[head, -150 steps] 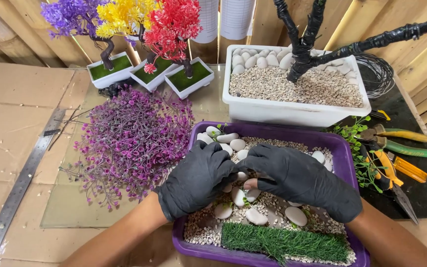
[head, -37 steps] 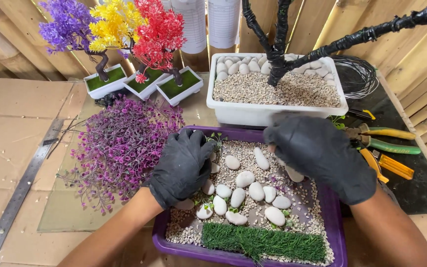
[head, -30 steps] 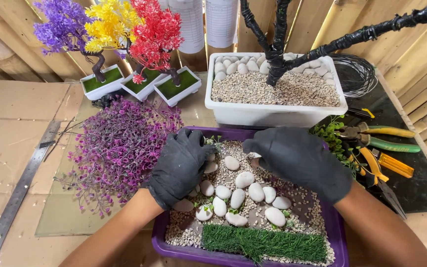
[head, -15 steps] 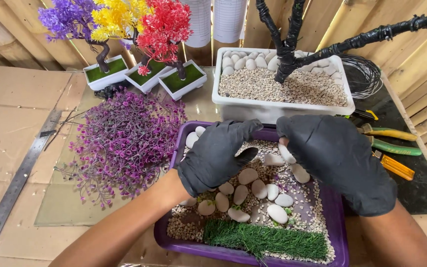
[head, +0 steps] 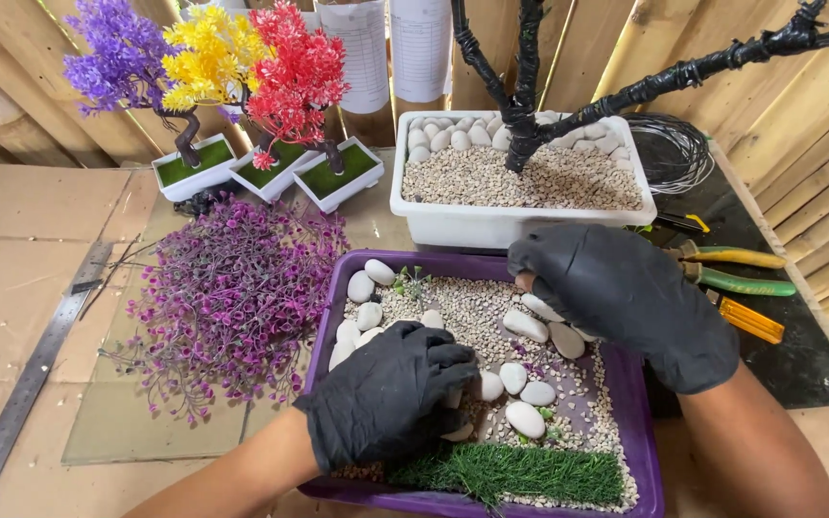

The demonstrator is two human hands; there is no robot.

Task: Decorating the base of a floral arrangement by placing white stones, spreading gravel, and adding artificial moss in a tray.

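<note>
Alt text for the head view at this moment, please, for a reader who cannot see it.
Two black-gloved hands, left hand and right hand, rest on white pebbles in a purple tray of gravel with a grass strip. Beside it lie purple foliage and a white planter holding a black tree.

White planter right behind purple tray

Slatted wooden wall, cardboard-covered tabletop, even daylight
</note>
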